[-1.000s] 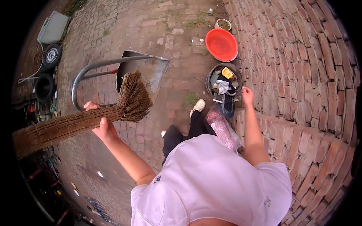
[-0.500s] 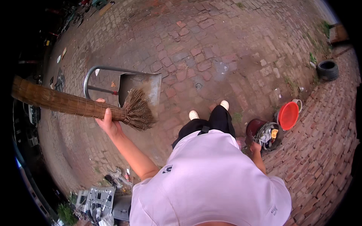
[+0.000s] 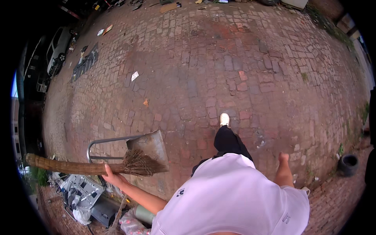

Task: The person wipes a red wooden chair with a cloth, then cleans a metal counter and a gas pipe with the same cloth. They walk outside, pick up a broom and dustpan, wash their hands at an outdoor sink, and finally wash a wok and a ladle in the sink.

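Note:
My left hand [image 3: 113, 177] is wrapped round the handle of a short straw broom [image 3: 78, 166], just behind its bound neck. The broom lies sideways, its bristles to the right over a metal dustpan [image 3: 154, 143]. A bent tube handle [image 3: 89, 149] loops left from the dustpan, passing close to the broom and my fingers; whether those fingers also grip it is hidden. Low on my right side, my right hand [image 3: 283, 157] hangs away from any object. Its fingers are mostly hidden and small from above.
Worn brick paving [image 3: 203, 78] spreads ahead, with a white scrap [image 3: 134, 76] on it. Car parts [image 3: 82, 192] and bags lie at the lower left. A black tyre [image 3: 347, 165] stands at the right, and a parked car [image 3: 58, 49] at the far left.
I have stepped forward; the buckets and red basin at my right have left view. The broom and dustpan came along, lower in the picture. My right hand has swung forward.

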`<act>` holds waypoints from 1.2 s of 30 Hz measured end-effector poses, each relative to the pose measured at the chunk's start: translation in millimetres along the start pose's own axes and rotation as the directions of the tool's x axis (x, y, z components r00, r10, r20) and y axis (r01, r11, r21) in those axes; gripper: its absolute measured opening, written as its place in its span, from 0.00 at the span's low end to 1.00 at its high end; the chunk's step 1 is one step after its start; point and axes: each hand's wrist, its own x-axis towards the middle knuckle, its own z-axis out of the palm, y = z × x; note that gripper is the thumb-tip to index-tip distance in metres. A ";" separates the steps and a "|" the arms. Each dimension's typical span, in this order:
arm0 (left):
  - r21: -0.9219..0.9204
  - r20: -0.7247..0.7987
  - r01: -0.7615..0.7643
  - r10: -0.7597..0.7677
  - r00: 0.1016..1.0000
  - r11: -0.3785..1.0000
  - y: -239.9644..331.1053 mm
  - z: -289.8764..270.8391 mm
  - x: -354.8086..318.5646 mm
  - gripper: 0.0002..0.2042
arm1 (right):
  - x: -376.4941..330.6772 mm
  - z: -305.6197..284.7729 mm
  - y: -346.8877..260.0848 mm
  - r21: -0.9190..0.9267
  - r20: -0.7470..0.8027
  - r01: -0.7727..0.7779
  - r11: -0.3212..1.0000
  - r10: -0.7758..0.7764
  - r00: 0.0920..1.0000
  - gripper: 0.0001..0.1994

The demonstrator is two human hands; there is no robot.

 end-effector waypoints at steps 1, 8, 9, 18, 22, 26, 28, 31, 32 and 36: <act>0.025 -0.049 0.006 -0.005 0.999 1.000 1.4 17.6 11.2 0.20 | 40.9 -17.5 -42.5 -0.022 -0.088 0.041 0.999 -0.043 0.995 0.14; 0.121 -0.228 0.028 0.001 0.974 0.992 -42.6 161.3 39.0 0.18 | 258.0 -273.8 -511.0 0.740 -0.196 0.418 0.526 -0.427 0.883 0.13; 0.153 -0.243 0.041 -0.002 0.970 0.987 -41.0 177.0 47.1 0.18 | 245.0 -316.8 -572.8 0.698 -0.167 0.467 0.543 -0.511 0.843 0.11; 0.038 -0.153 0.090 -0.083 0.985 0.995 -169.0 432.2 172.5 0.16 | 388.5 -389.2 -786.8 0.592 -0.193 0.595 0.543 -0.621 0.759 0.12; 0.011 0.029 0.146 -0.147 0.989 0.989 -187.2 575.2 252.2 0.16 | 474.5 -359.2 -730.5 0.505 0.043 0.311 0.805 -0.384 0.922 0.10; -0.012 0.096 0.101 -0.100 0.990 0.995 -198.3 705.2 323.7 0.17 | 525.6 -360.7 -691.9 0.830 0.375 -0.319 0.458 -0.035 0.926 0.06; -0.054 0.138 0.097 -0.089 0.986 0.994 -217.4 763.1 360.9 0.17 | 542.1 -357.9 -677.6 0.873 0.417 -0.414 0.260 0.044 0.908 0.06; -0.084 0.097 0.108 -0.100 0.990 0.991 -236.0 859.0 403.2 0.18 | 602.6 -363.7 -676.1 0.544 0.480 -0.375 0.750 0.088 0.873 0.08; -0.088 0.093 0.107 -0.099 0.991 0.990 -247.2 888.3 418.9 0.18 | 627.9 -371.0 -691.2 0.315 0.466 -0.227 0.922 0.058 0.883 0.08; -0.150 0.109 0.111 -0.095 0.989 0.982 -267.7 1009.1 490.2 0.19 | 736.7 -409.2 -801.8 0.365 0.339 -0.260 0.894 0.133 0.931 0.10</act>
